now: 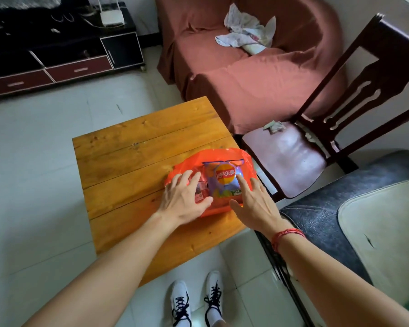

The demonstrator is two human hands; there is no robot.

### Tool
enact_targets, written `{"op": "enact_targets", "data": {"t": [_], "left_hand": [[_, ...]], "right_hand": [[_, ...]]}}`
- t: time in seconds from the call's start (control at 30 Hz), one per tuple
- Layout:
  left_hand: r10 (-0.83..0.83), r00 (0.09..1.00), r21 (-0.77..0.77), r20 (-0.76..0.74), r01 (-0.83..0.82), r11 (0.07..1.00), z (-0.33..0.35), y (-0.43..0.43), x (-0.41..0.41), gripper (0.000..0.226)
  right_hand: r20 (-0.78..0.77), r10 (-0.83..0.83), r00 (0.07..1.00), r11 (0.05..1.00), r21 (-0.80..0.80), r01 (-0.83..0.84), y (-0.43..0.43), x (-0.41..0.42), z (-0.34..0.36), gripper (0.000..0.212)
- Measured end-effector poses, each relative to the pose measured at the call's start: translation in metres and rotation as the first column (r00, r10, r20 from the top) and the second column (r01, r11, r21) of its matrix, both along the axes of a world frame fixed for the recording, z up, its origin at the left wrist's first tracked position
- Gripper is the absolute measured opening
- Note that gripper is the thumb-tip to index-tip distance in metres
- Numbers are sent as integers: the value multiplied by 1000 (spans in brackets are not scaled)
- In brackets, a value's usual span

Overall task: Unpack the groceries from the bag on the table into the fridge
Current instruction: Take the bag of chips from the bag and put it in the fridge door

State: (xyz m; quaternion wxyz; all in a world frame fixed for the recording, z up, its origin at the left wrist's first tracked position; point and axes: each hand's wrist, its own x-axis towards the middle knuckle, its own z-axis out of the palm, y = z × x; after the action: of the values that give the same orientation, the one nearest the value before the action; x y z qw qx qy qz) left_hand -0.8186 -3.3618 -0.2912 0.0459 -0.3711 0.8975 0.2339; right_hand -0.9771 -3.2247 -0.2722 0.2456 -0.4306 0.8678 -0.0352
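Reached with left hand [183,199] and right hand [255,204], fingers spread, holding nothing, onto orange bag [222,154] near table [132,147] right edge.

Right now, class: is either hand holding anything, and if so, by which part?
Nothing is held. The left hand lies spread on the orange bag; the right hand has a fingertip on the chip packet. Both are open.

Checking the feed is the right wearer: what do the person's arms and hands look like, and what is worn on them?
Both forearms are bare, no sleeves in view, no gloves. The left hand shows no rings or watch. The right hand likewise, but its wrist carries a red string bracelet, wound in several thin strands.
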Motion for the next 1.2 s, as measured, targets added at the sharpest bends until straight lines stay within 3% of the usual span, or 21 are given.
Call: {"op": "enact_targets", "data": {"t": [0.17, 0.47, 0.63, 0.73, 0.87, 0.97, 1.1, 1.2], "left_hand": [[145, 989, 227, -34, -133, 965, -38, -14, -38, 88], [417, 909, 521, 10, -360, 774, -104, -40, -87, 86], [488, 870, 640, 72, -415, 646, -136, -44, -107, 91], [561, 820, 701, 116, -467, 538, -149, -44, -116, 91], [631, 762, 761, 146, -494, 421, -163, -43, -121, 59], [663, 735, 771, 143, -502, 391, -172, -42, -122, 59], [693, 708, 784, 134, -504, 363, -177, -41, -122, 82], [722, 685, 792, 97, -492, 361, -180, -38, -117, 60]], "right_hand": [[84, -18, 996, 999, -45, 22, -25, -20, -26, 75], [227, -182, 957, 980, -36, 195, -64, -64, -86, 77], [366, -360, 858, 925, 23, 379, -73, -86, -122, 64], [477, -448, 756, 875, 63, 479, -76, -97, -139, 75], [652, -452, 609, 819, 32, 573, -73, -110, -161, 70], [697, -442, 565, 814, 46, 579, -74, -114, -167, 61], [727, -414, 548, 827, 47, 561, -75, -117, -174, 45], [740, -399, 541, 835, 49, 548, -76, -117, -174, 46]]}}
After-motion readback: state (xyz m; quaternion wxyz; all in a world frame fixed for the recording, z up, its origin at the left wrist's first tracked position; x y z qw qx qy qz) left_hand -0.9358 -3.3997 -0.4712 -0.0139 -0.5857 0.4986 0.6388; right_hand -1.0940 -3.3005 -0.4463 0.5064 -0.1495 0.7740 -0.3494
